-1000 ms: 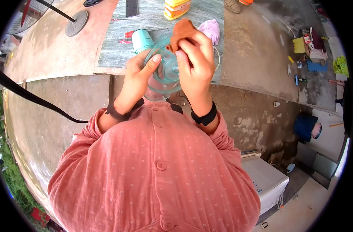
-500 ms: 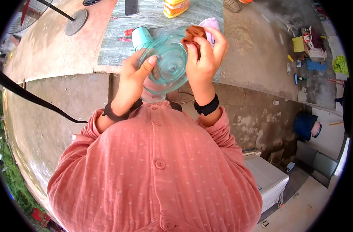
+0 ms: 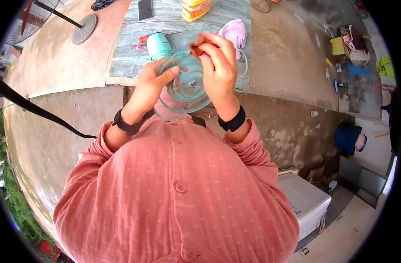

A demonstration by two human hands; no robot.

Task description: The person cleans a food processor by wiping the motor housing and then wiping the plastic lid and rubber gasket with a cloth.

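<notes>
My left hand [image 3: 148, 90] grips the left rim of a clear, greenish round glass bowl [image 3: 192, 90], thumb on top, and holds it tilted above the table's near edge. In my right hand [image 3: 220, 72] a crumpled brown cloth [image 3: 197, 49] is pinched between the fingers, close against the bowl's upper right rim. Just beyond the bowl, a turquoise cup [image 3: 159, 46] lies tipped on the table. Another clear glass piece [image 3: 183, 40] shows behind the bowl, partly hidden. A light purple cloth [image 3: 234, 33] lies to the right of it.
On the grey wood-patterned table [image 3: 128, 57] are a phone [image 3: 145, 9], a yellow bottle [image 3: 195, 9] and a small red object [image 3: 143, 39]. A standing fan's base [image 3: 84, 30] is at the far left. A white appliance [image 3: 303, 201] stands at my right side.
My right hand has moved left and slightly down with the brown cloth along the bowl's rim. The bowl has shifted slightly down and changed tilt; the purple cloth shows more fully.
</notes>
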